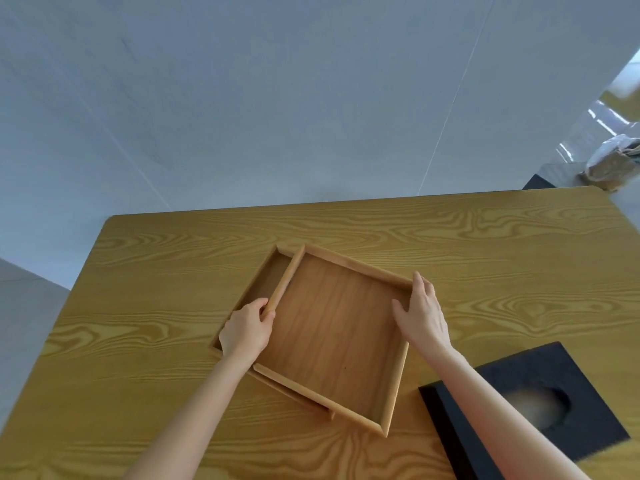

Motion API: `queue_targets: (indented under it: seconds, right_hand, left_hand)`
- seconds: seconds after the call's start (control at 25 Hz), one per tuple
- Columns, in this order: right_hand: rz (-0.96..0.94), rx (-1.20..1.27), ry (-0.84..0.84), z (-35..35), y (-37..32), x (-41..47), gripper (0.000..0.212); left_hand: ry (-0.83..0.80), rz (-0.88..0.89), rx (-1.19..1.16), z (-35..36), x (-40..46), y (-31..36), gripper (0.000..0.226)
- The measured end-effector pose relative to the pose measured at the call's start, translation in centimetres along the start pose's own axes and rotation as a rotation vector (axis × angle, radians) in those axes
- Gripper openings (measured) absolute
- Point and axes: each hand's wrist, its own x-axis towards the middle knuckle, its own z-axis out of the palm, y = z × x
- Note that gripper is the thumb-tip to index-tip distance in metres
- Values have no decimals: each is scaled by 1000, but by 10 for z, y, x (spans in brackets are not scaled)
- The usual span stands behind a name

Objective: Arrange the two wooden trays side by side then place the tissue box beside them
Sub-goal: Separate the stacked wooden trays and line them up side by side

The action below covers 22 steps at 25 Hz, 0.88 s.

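Wooden upper tray (332, 337) between both hands' grip, lower tray (266, 282) beneath

**Soft daylight, wide-angle bending at the edges**

Even, diffuse light is filling the scene, leaving the wall (277, 98) looking cool and bluish-grey. Brightness is blowing out at the upper right corner, where glare is washing over shiny surfaces. Shadows are staying faint and soft under the upper tray (332, 334). The lens is bowing the table (485, 237) edges outward. The opening in the black tissue box (540, 407) is appearing blurred.
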Motion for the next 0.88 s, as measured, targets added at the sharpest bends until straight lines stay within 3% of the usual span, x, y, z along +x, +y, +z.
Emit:
queue_targets:
  seconds: [0.32,0.88]
  right_hand:
    - [209,229,-37,22,12,-45,58]
    - [118,230,-22,20,-11,-60,50]
  left_hand:
    - [11,-38,-70,6,-18,-17,41]
    - [65,-68,-233,-18,-27,-46,39]
